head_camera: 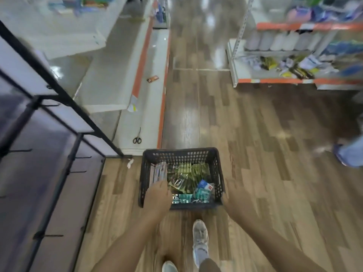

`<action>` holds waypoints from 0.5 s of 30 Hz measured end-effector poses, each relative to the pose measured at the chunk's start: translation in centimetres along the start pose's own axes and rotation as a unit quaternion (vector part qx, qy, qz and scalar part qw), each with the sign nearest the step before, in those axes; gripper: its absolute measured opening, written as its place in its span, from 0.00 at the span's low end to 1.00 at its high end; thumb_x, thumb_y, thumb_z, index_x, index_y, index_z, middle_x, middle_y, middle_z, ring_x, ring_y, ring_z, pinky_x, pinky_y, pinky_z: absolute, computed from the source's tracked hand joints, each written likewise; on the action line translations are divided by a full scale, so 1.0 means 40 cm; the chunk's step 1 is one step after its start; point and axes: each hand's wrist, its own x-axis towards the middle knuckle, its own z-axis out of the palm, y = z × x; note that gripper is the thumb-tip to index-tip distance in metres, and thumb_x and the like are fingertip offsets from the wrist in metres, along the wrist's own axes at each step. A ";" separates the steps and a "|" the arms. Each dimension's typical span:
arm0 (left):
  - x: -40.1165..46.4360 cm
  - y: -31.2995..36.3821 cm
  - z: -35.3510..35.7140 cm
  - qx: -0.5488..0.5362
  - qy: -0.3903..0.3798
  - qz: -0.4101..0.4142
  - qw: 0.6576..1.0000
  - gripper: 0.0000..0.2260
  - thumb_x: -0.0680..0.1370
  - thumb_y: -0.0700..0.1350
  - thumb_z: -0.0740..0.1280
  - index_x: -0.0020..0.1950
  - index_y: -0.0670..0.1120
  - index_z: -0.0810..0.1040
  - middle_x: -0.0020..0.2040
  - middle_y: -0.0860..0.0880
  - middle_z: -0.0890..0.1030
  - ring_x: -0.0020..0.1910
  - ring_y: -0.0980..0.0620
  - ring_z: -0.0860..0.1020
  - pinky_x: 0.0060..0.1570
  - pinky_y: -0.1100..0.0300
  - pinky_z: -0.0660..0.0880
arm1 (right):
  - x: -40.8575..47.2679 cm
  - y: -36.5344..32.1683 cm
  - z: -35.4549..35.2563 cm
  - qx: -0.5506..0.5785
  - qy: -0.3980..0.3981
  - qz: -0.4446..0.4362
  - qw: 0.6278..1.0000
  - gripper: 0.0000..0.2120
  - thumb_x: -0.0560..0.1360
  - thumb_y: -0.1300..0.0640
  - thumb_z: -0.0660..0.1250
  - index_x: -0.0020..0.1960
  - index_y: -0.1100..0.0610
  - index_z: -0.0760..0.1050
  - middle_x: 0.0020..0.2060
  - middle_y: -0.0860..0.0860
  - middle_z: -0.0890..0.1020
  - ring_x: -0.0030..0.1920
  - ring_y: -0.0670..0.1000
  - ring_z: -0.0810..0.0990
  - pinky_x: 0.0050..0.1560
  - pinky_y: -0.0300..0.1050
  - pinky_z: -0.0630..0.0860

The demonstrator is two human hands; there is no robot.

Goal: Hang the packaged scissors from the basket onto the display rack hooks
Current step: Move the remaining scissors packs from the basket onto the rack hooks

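A dark plastic basket [215, 165] stands on the wooden floor, filled with packaged scissors [188, 173] in green, teal and blue packs. My left hand [158, 197] reaches into the basket's near left corner, over a stack of upright packs [159, 170]; its fingers are hidden, so a hold is unclear. My right hand [234, 195] hovers at the basket's right rim, fingers spread, holding nothing. The display rack [59, 122] with black bars and bare hooks [80, 158] fills the left side.
A loose pair of black-handled scissors [137, 137] lies on the low white shelf base [143, 95] behind the basket. Stocked shelves [294, 54] stand at the far right. Another person's foot [345, 154] shows at the right edge. My own shoes [199, 238] stand just behind the basket.
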 end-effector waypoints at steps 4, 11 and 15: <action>0.100 -0.047 0.104 0.018 -0.037 -0.001 0.999 0.12 0.79 0.40 0.59 0.59 0.42 0.77 0.56 0.47 0.78 0.58 0.48 0.74 0.58 0.58 0.69 | 0.131 0.071 0.106 -0.003 -0.021 -0.020 1.000 0.24 0.68 0.55 0.54 0.58 0.65 0.76 0.52 0.61 0.80 0.52 0.62 0.78 0.53 0.53 0.75; 0.293 -0.277 0.401 0.028 -0.036 -0.085 0.995 0.15 0.79 0.43 0.57 0.65 0.44 0.72 0.63 0.49 0.75 0.60 0.51 0.72 0.61 0.61 0.67 | 0.371 0.180 0.451 -0.113 -0.065 -0.054 0.990 0.23 0.61 0.64 0.74 0.55 0.68 0.78 0.51 0.64 0.80 0.49 0.63 0.82 0.44 0.50 0.79; 0.418 -0.411 0.615 0.056 -0.038 -0.070 0.995 0.15 0.80 0.44 0.57 0.66 0.44 0.70 0.63 0.49 0.72 0.63 0.52 0.70 0.62 0.61 0.65 | 0.493 0.213 0.734 -0.112 -0.069 -0.076 0.988 0.28 0.60 0.64 0.77 0.58 0.69 0.75 0.56 0.67 0.77 0.55 0.66 0.79 0.48 0.61 0.78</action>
